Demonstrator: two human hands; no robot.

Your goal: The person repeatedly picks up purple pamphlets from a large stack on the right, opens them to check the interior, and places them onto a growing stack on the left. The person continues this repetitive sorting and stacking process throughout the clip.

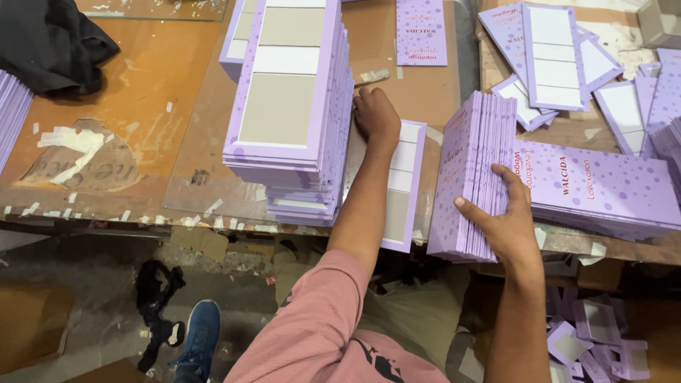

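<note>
— While the left hand (376, 113) is pressing down as a closed fist, what is it resting on?

— It is bearing on a single lilac card panel (397, 191) lying face-up just beside the tall stack of panels (291, 106), which is standing immediately to the left of that fist. The fingers are curled under; I cannot tell whether they are gripping anything or only pushing.

— And the right hand (496, 213)?

— It is spreading wide open, palm and fingers lying flat against the side of an upright bundle of lilac cards (472, 177), thumb hooking the near edge. The bundle is standing on edge at the table's front, directly left of that palm. Behind and to the right of the hand, a flat pile of dotted lilac sheets (610, 188) is lying on the wooden table (149, 78).

— Which step would you say is going on?

— I judge it to be gathering and squaring: one hand is steadying the loose panel while the other is keeping the bundle from fanning over.

— What is the following move asking for?

— Probably even pressure on the bundle so the cards are not slipping off the table edge, and a clean grip on the single panel before lifting it.
</note>
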